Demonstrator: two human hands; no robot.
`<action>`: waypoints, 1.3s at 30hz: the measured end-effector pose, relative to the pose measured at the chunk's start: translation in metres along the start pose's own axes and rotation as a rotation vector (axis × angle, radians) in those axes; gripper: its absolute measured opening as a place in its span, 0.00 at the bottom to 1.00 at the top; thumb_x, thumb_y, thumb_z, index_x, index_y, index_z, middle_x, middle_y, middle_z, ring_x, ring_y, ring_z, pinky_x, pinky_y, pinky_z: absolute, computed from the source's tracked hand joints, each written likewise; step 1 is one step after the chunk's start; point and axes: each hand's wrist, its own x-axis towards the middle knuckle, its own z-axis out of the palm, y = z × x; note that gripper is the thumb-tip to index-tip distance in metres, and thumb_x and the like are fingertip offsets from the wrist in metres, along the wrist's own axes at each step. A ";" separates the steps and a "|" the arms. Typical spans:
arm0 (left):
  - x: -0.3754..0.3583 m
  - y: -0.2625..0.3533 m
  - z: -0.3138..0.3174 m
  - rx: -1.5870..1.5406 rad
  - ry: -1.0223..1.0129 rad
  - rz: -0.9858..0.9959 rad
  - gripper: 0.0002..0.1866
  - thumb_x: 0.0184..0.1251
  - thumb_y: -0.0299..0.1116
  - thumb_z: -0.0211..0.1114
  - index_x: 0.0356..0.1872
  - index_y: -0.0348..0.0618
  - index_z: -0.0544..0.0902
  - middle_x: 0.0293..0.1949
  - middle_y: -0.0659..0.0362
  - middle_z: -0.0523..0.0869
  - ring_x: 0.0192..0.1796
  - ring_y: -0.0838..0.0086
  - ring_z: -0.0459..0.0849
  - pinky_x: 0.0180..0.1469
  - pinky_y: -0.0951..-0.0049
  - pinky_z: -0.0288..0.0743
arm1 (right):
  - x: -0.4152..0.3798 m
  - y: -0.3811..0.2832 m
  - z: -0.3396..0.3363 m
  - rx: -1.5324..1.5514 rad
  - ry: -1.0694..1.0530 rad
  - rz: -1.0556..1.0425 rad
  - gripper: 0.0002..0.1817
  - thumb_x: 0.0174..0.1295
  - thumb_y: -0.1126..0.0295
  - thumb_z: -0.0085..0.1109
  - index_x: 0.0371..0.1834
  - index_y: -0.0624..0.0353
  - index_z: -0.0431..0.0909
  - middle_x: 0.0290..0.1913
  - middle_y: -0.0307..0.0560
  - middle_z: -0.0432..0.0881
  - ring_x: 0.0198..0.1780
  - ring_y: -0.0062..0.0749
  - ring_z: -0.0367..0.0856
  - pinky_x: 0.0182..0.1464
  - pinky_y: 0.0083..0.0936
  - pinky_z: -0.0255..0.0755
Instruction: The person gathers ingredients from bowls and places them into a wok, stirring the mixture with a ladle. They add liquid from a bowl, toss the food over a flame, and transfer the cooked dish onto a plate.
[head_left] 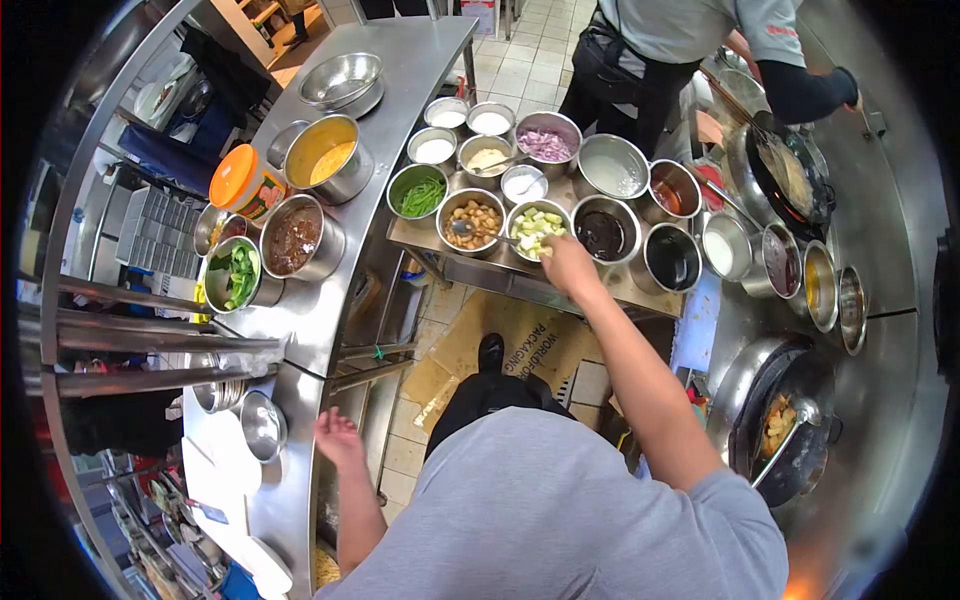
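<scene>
My right hand reaches to the near rim of a steel pot of chopped pale green vegetable pieces. Its fingers are pressed together at the pot, and what they hold is too small to name. Just left of it, a spoon lies over a pot of brown chunks, its handle pointing toward that hand. To the right is a pot of dark sauce. My left hand hangs beside the steel counter's edge, fingers apart and holding nothing.
A co-worker stands at the upper right by a wok. Another wok with food and a ladle sits at the lower right. The left counter bears pots and an orange-lidded tub. Cardboard covers floor tiles.
</scene>
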 end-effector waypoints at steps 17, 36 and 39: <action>0.088 -0.096 0.032 0.977 -0.248 -0.678 0.16 0.62 0.48 0.54 0.43 0.51 0.72 0.41 0.60 0.81 0.36 0.74 0.79 0.31 0.74 0.71 | 0.088 -0.006 0.024 -0.344 -0.353 0.167 0.16 0.55 0.75 0.50 0.48 0.55 0.73 0.46 0.58 0.79 0.48 0.51 0.79 0.47 0.41 0.74; 0.236 -0.161 0.058 0.751 -0.607 -0.782 0.11 0.62 0.40 0.60 0.35 0.42 0.74 0.34 0.59 0.78 0.37 0.69 0.78 0.46 0.69 0.72 | -0.033 0.031 -0.094 0.848 0.527 0.380 0.11 0.55 0.68 0.62 0.40 0.57 0.78 0.33 0.43 0.81 0.26 0.24 0.80 0.27 0.22 0.76; 0.244 -0.165 0.047 0.830 -0.586 -0.531 0.11 0.63 0.39 0.59 0.35 0.42 0.74 0.32 0.60 0.78 0.36 0.70 0.78 0.44 0.70 0.73 | -0.146 0.100 -0.178 0.544 1.093 0.471 0.10 0.57 0.71 0.61 0.42 0.59 0.75 0.32 0.42 0.81 0.26 0.23 0.79 0.28 0.20 0.76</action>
